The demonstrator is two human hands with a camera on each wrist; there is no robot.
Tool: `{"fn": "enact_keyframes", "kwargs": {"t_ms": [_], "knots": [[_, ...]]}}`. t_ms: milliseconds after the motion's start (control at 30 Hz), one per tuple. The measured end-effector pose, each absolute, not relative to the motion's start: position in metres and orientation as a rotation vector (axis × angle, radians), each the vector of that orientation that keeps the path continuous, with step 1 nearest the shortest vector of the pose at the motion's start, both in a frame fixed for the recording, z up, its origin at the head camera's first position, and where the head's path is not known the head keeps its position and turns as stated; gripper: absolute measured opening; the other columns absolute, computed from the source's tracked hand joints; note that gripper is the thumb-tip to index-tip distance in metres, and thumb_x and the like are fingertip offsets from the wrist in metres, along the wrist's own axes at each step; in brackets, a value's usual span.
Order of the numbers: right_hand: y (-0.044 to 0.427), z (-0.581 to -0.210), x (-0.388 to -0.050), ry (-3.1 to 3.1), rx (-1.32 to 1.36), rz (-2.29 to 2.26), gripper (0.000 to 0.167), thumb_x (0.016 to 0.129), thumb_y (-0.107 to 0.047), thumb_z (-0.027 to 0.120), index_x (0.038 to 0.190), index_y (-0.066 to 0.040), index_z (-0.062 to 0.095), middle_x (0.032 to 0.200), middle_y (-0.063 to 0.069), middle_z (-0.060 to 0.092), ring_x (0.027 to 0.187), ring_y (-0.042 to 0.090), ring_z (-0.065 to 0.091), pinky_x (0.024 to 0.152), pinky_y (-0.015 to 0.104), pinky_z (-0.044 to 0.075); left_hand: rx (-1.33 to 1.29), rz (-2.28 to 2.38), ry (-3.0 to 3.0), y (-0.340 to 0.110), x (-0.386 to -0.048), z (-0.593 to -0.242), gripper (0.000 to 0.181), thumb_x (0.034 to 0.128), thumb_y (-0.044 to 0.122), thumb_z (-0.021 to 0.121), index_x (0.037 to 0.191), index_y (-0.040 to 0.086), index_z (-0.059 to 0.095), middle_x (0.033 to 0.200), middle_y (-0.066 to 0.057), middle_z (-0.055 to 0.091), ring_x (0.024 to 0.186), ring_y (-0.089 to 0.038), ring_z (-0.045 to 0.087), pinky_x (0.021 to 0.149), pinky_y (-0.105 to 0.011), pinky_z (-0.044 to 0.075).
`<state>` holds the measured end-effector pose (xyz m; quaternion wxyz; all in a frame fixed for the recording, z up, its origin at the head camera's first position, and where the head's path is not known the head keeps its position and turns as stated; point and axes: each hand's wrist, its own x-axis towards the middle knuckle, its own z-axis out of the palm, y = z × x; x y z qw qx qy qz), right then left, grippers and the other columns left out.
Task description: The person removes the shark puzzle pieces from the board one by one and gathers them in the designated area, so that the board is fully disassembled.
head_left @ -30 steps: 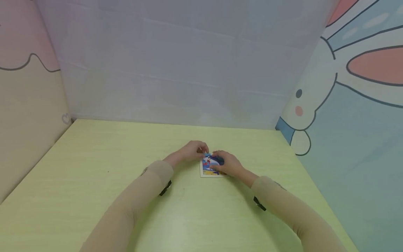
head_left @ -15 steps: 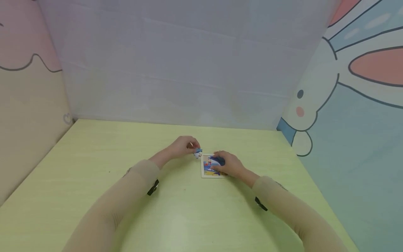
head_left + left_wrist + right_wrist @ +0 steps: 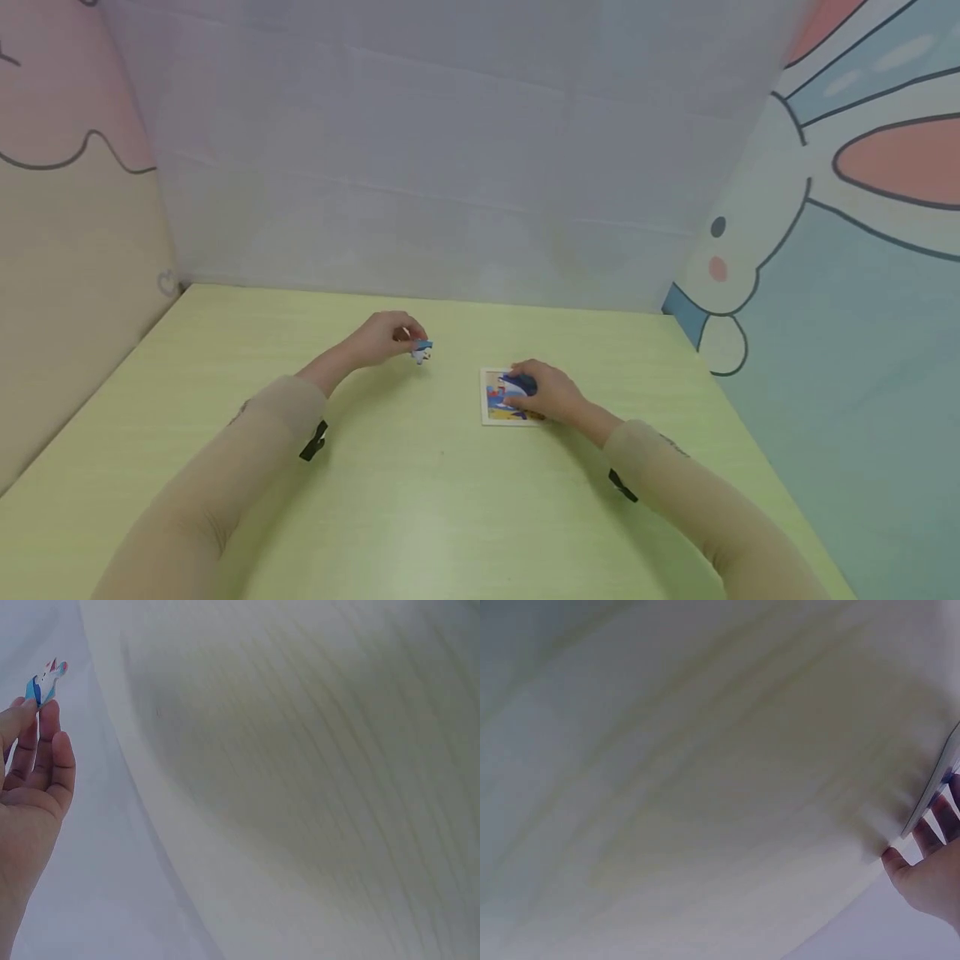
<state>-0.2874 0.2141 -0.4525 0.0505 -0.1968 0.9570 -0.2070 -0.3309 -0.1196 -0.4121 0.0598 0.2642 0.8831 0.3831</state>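
Observation:
My left hand (image 3: 384, 338) pinches a small jigsaw piece (image 3: 422, 352) between thumb and fingertips, held above the table to the left of the puzzle. In the left wrist view the piece (image 3: 45, 684) shows blue, white and a bit of red. A square picture puzzle with a white frame (image 3: 483, 410) lies on the table, with a dolphin picture in it. My right hand (image 3: 553, 392) rests on the puzzle's right side, thumb and fingers spread over the picture, and covers that part. In the right wrist view, the puzzle's edge (image 3: 932, 784) is beside the fingers.
The pale yellow-green table (image 3: 420, 500) stretches around both hands. A light cloth wall (image 3: 420, 167) stands behind it, and a printed rabbit panel (image 3: 847, 358) borders the right side.
My left hand has moved left, away from the puzzle's top left corner, carrying the jigsaw piece out with it. The right hand stays on the puzzle.

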Motion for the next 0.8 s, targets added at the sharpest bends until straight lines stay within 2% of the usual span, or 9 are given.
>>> {"fn": "enact_keyframes", "kwargs": {"t_ms": [133, 400, 800], "knots": [[0.213, -0.452, -0.287, 2.905, -0.58, -0.649, 0.055, 0.081, -0.042, 0.072, 0.125, -0.012, 0.058, 0.136, 0.005, 0.052, 0.128, 0.028, 0.046, 0.106, 0.043, 0.035, 0.724, 1.181, 2.689, -0.139, -0.334, -0.41, 0.016, 0.0906, 0.012, 0.063, 0.106, 0.01, 0.066, 0.102, -0.007, 0.062, 0.089, -0.02, 0.064, 0.076, -0.035, 0.051], [0.213, -0.448, -0.286, 2.9, -0.548, -0.656, 0.054, 0.081, -0.042, 0.072, 0.125, -0.013, 0.058, 0.137, 0.005, 0.052, 0.129, 0.028, 0.044, 0.107, 0.043, 0.033, 0.593, 1.18, 2.721, -0.171, -0.341, -0.416, 0.017, 0.0917, 0.013, 0.061, 0.107, 0.009, 0.067, 0.106, -0.009, 0.062, 0.097, -0.026, 0.063, 0.082, -0.04, 0.05], [0.213, -0.448, -0.285, 2.893, -0.559, -0.654, 0.056, 0.082, -0.043, 0.071, 0.126, -0.012, 0.057, 0.137, 0.006, 0.051, 0.129, 0.028, 0.044, 0.106, 0.043, 0.033, 0.463, 1.145, 2.741, -0.198, -0.347, -0.434, 0.02, 0.0927, 0.006, 0.057, 0.111, 0.004, 0.065, 0.109, -0.014, 0.061, 0.097, -0.03, 0.059, 0.074, -0.032, 0.049]]}}
